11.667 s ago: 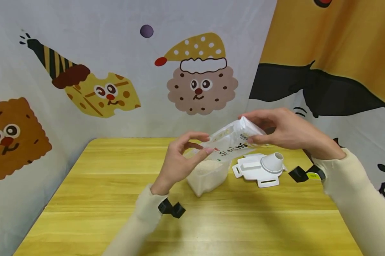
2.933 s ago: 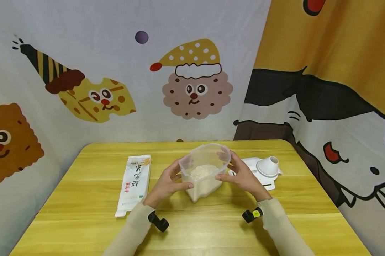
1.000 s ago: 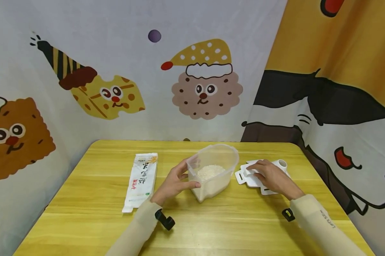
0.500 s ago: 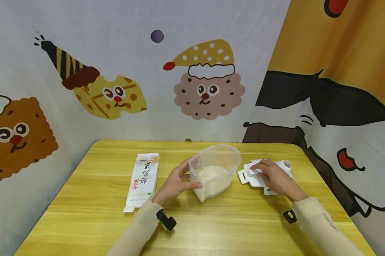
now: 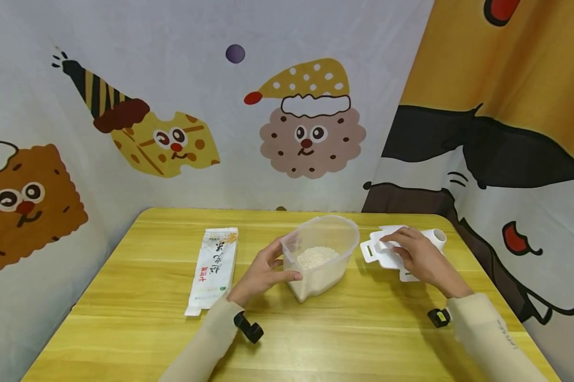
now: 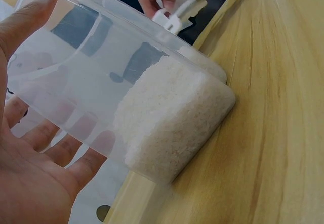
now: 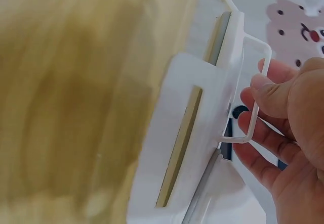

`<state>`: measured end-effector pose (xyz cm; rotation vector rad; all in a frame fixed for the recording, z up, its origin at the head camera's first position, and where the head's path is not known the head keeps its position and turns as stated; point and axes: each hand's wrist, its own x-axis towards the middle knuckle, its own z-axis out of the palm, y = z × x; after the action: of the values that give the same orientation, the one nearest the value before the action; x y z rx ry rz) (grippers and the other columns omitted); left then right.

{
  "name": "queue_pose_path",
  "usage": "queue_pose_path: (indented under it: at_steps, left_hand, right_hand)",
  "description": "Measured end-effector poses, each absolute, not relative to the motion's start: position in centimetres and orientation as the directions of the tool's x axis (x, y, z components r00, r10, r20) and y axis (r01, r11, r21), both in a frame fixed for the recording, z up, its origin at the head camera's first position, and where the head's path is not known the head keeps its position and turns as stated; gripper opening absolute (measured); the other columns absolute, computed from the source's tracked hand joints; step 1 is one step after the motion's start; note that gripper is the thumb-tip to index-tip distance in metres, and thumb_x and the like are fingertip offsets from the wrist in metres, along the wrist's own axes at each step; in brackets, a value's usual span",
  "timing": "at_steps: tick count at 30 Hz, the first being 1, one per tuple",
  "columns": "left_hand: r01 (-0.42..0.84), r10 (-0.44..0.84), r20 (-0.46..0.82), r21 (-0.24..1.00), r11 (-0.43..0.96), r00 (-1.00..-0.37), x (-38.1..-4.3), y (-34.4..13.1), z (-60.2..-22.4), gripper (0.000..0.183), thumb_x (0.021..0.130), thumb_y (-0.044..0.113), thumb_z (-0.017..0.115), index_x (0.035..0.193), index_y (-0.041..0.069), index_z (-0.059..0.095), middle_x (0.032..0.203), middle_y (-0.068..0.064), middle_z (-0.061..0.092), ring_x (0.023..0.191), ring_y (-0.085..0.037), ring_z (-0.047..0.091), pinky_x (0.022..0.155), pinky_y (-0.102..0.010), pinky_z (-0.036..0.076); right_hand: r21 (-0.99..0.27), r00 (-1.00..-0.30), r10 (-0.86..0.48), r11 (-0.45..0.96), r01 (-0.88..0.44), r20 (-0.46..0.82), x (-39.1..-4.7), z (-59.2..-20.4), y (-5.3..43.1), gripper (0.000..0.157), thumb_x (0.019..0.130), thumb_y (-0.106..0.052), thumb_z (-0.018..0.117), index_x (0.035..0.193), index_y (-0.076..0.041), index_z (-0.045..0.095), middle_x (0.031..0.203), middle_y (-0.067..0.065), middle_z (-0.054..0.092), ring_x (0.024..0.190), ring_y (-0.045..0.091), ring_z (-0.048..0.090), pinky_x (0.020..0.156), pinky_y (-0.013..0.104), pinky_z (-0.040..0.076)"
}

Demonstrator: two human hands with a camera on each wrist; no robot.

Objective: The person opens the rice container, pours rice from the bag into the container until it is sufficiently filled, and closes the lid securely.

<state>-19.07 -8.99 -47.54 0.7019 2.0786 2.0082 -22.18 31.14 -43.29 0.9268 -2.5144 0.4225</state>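
A clear plastic container (image 5: 322,270) partly filled with white rice (image 6: 167,113) stands on the table. My left hand (image 5: 264,271) holds it by its left side, thumb at the near face and fingers along the far side. To the right, my right hand (image 5: 423,257) pinches the loop handle (image 7: 260,97) of a white lid (image 5: 387,254) between thumb and fingers. The lid has slotted side flaps (image 7: 177,143) and a round spout (image 5: 437,237). In the right wrist view it tilts, seemingly raised off the wood. My right hand covers part of it in the head view.
A flattened white rice bag (image 5: 212,273) with printed characters lies on the table left of the container. The wooden table (image 5: 344,339) meets a cartoon-printed curtain (image 5: 182,79) at its back edge.
The bag was emptied over the container earlier and now lies at the left. My right hand left the container, took the lid's handle and has lifted it slightly. My left hand stays on the container.
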Motion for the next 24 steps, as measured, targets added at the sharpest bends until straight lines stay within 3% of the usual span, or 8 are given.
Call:
queue_pose_path:
  at_steps: [9, 17, 24]
  left_hand:
    - [0.217, 0.446, 0.199, 0.976, -0.012, -0.873, -19.1, -8.9, -47.5, 0.088, 0.086, 0.015, 0.085, 0.157, 0.037, 0.038, 0.161, 0.000, 0.043, 0.149, -0.025, 0.042, 0.117, -0.051, 0.044]
    - [0.218, 0.444, 0.199, 0.976, -0.007, -0.874, -19.1, -8.9, -47.5, 0.088, 0.085, 0.017, 0.085, 0.157, 0.038, 0.038, 0.161, 0.001, 0.043, 0.149, -0.024, 0.042, 0.117, -0.047, 0.045]
    - [0.206, 0.439, 0.188, 0.978, -0.007, -0.878, -19.1, -9.0, -47.6, 0.088, 0.086, 0.015, 0.084, 0.157, 0.037, 0.038, 0.162, 0.000, 0.043, 0.149, -0.024, 0.041, 0.118, -0.048, 0.044]
  right_hand:
    - [-0.134, -0.677, -0.494, 0.746, -0.652, 0.546, -21.8, -40.4, 31.3, 0.046, 0.079, 0.018, 0.074, 0.114, -0.011, 0.075, 0.103, 0.004, 0.069, 0.097, 0.022, 0.060, 0.080, 0.029, 0.046]
    - [-0.126, -0.651, -0.474, 0.744, -0.656, 0.592, -21.6, -38.2, 30.9, 0.050, 0.076, 0.020, 0.076, 0.113, -0.013, 0.076, 0.105, 0.003, 0.069, 0.092, 0.013, 0.049, 0.076, 0.017, 0.039]
    - [-0.121, -0.653, -0.481, 0.744, -0.657, 0.585, -21.1, -36.2, 30.1, 0.050, 0.079, 0.016, 0.077, 0.117, -0.015, 0.075, 0.110, 0.003, 0.068, 0.097, 0.015, 0.050, 0.076, 0.018, 0.038]
